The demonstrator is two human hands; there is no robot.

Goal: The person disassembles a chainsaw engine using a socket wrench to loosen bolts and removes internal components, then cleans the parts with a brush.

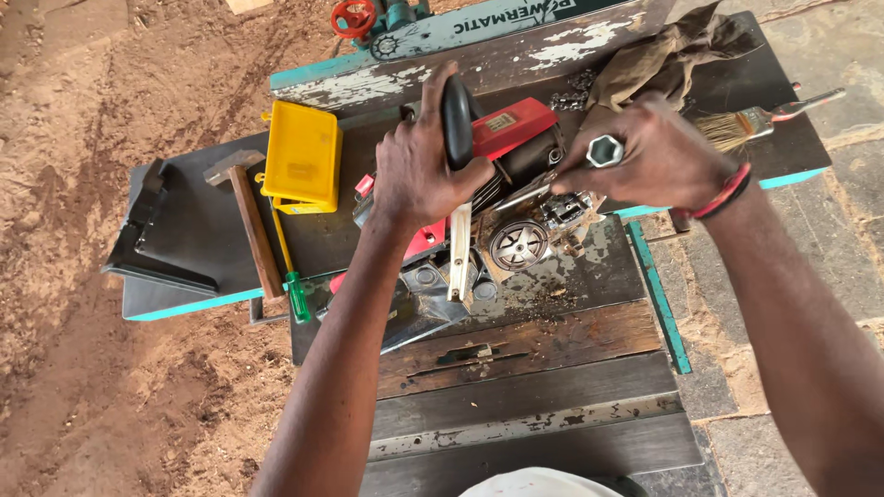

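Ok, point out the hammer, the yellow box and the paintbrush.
hammer (255,228): head view, on its wooden handle.
yellow box (301,155): head view, on its flat lid.
paintbrush (725,130): head view, on its bristles.

A worn workbench (552,368) of dark planks carries a red chainsaw (497,198) at its centre. At nine o'clock lie a hammer (250,216) and yellow box (302,156); at two o'clock, a paintbrush (755,121) and rag (668,55).

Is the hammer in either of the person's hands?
No: the hammer lies on the bench beside the yellow box, apart from both hands.
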